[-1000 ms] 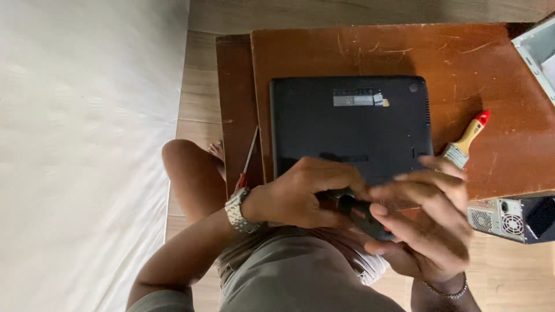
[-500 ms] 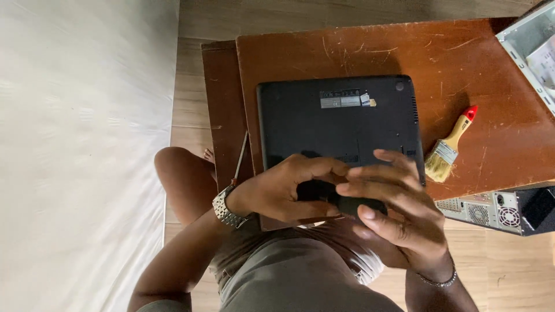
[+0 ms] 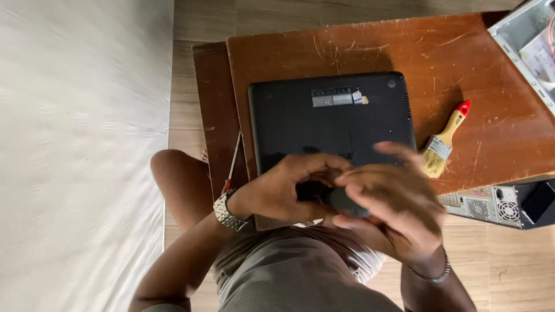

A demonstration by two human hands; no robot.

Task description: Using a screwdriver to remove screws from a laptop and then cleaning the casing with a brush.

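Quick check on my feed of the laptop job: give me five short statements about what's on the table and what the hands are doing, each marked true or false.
1. The black laptop lies underside up on the brown wooden table. True.
2. Both hands are at the laptop's near edge, the left hand beside the right hand. True.
3. The paintbrush lies on top of the laptop. False: it lies on the table, to the right of the laptop.
4. The paintbrush handle has a blue tip. False: the tip is red.
5. A metal wristwatch sits on the left wrist. True.
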